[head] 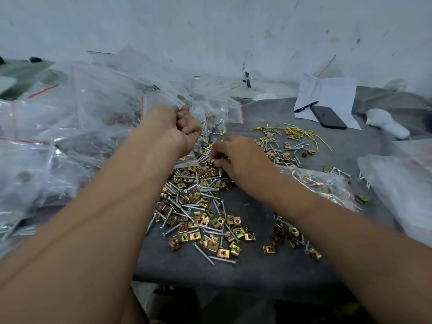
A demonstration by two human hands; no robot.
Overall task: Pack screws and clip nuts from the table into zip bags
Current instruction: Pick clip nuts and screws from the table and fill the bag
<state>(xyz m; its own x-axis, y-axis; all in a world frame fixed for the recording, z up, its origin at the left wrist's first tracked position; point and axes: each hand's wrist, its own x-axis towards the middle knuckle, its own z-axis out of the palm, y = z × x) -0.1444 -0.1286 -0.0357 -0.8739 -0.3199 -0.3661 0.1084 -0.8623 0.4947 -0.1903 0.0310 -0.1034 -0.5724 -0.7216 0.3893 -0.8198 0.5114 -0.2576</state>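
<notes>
— What are the two hands doing?

— The left hand (181, 127) is lifted a little over the table, fingers curled, and it grips the top of a clear zip bag (211, 118). The bag hangs down from the fist, and I can see some screws and nuts already inside it. The right hand (236, 157) is low, on the pile of parts. Its fingertips (216, 160) are bent together and pinch something small there, but the picture is blurred, so I cannot tell if it is a screw or a nut.

— Where are the parts?

— They lie loose on the grey cloth (257, 260) that covers the table. The gold clip nuts (208, 232) and the silver screws (184, 208) are mixed in one long heap between both arms. A smaller group lies near the right forearm, and one more further back, beside some yellow wires (301, 133).

— And the other bags?

— Many filled bags (70, 127) with red strips are stacked at the left side. One more bag (320, 183) with parts lies just under the right forearm.

— Anything else?

— At the back right there is a paper sheet (332, 94), with a pen (305, 106) and a black phone (328, 117) on it.
</notes>
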